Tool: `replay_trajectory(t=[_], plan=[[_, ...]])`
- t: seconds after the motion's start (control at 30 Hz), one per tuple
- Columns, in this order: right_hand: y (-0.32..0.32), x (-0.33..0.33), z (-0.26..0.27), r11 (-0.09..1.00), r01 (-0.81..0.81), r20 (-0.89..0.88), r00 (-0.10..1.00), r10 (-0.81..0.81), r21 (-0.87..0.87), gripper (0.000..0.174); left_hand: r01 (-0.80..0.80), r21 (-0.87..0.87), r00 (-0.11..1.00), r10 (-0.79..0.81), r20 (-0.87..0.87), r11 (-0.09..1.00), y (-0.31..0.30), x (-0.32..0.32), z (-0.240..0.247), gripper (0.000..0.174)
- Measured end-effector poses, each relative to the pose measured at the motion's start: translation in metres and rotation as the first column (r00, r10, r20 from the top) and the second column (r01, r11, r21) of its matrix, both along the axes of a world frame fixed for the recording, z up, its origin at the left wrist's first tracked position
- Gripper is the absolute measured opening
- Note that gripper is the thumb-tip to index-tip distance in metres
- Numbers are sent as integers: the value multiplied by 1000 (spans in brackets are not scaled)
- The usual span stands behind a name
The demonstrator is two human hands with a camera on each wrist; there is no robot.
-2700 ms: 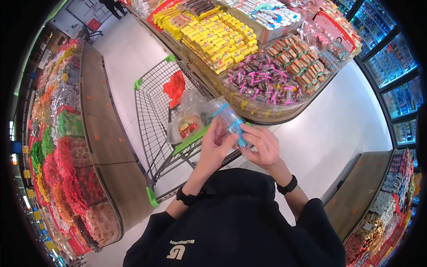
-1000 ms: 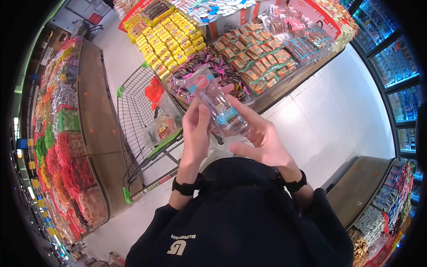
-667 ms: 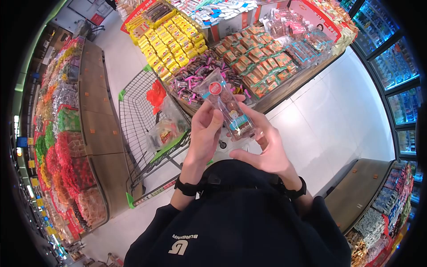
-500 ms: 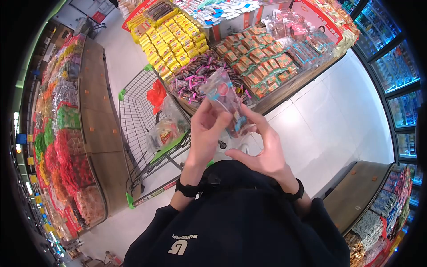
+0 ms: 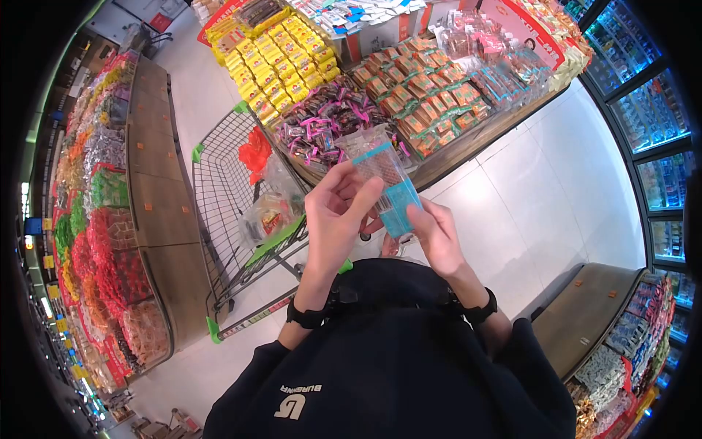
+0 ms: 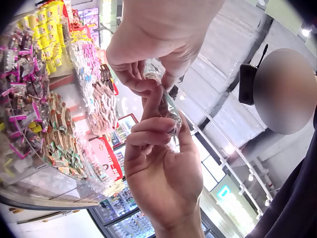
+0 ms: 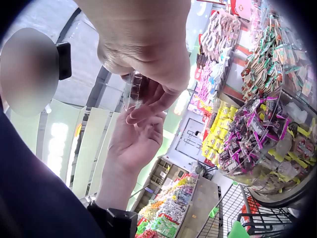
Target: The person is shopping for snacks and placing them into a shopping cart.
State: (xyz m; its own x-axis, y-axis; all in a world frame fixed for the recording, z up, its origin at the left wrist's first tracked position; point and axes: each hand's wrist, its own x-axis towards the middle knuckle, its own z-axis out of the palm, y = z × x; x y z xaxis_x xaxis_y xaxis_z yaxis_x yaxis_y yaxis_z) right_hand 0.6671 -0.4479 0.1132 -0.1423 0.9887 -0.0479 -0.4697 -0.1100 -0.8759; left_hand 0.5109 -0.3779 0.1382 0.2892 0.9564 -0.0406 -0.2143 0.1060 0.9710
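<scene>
A clear plastic snack packet [image 5: 399, 208] with a teal label is held in front of the chest by both hands. Its teal panel, with small print and a barcode, faces up in the head view. On its left side the left hand [image 5: 333, 216] pinches it, thumb on top. The right hand [image 5: 441, 238] grips the lower right corner, its thumb pressed on the teal panel. In the left wrist view, only a slim edge of the packet [image 6: 171, 111] shows between the hands. The right wrist view has it partly hidden behind the right hand [image 7: 153, 79].
A wire shopping cart with a green handle [image 5: 276, 245] stands at left, holding a red bag [image 5: 255, 155] and a clear bag [image 5: 267, 218]. Ahead is a display stand with yellow packets [image 5: 281, 62], pink-ended sweets [image 5: 322, 124] and orange-green packets [image 5: 424, 95]. Sweets shelves [image 5: 157, 175] line the left.
The packet has been turned over: its side with the red round mark faced up earlier, and now the teal printed panel does. The right hand has closed its thumb onto the lower corner.
</scene>
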Motion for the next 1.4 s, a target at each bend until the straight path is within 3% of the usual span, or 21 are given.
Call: replay_trajectory(t=[0.13,0.23,0.27,0.33,0.43,0.47,0.57,0.6,0.7,0.73,0.83,0.93,1.07,1.27,1.37,1.4], plan=[[-3,5,-19,998,-42,-108,993,37,-51,43,-13,-40,1000,12,-10,999,-1,2,-4,29],[-2,-1,-16,989,144,-16,989,-144,-14,36,-39,-32,999,39,24,999,-4,5,-5,27],[-2,-4,-13,970,227,168,957,-238,82,34,-83,33,996,84,-15,996,-5,6,-8,27],[0,-9,-9,889,325,474,758,-449,322,37,-162,184,981,178,-72,969,-5,8,-19,27],[-7,-13,-1,881,218,674,575,-464,420,47,-111,203,985,135,-109,973,-13,7,-27,29],[-9,-17,-9,908,202,695,589,-412,367,53,-30,193,985,62,-164,981,-14,3,-30,31],[-12,-17,-25,993,75,627,770,-115,90,54,240,241,929,-151,-338,940,-19,-14,-44,21],[-13,-20,-49,987,108,456,878,-149,116,49,305,129,888,-233,-396,944,-22,-21,-35,13],[-12,-21,-51,979,201,52,979,-199,-34,40,261,262,873,-111,-476,929,-27,-45,-44,15],[-11,-21,-43,969,223,27,975,-221,-108,36,253,255,831,-75,-551,933,-28,-55,-47,13],[-3,-16,-33,960,217,-173,953,-248,-178,44,406,153,547,-105,-831,901,-35,-94,-54,17],[2,-20,-21,968,220,-174,955,-239,-119,53,583,-99,220,-274,-936,807,-51,-141,-80,21],[-1,-36,-5,982,184,-207,960,-191,-54,57,441,-66,329,-230,-916,895,-67,-169,-105,21],[-21,-58,10,991,134,-192,973,-130,9,59,494,18,266,-132,-955,869,-65,-175,-121,26],[-35,-68,13,990,138,-165,976,-140,-26,61,496,-14,285,-177,-942,868,-60,-177,-129,27],[-38,-69,13,991,131,-158,978,-133,-26,61,511,45,298,-128,-946,859,-60,-177,-130,27]])
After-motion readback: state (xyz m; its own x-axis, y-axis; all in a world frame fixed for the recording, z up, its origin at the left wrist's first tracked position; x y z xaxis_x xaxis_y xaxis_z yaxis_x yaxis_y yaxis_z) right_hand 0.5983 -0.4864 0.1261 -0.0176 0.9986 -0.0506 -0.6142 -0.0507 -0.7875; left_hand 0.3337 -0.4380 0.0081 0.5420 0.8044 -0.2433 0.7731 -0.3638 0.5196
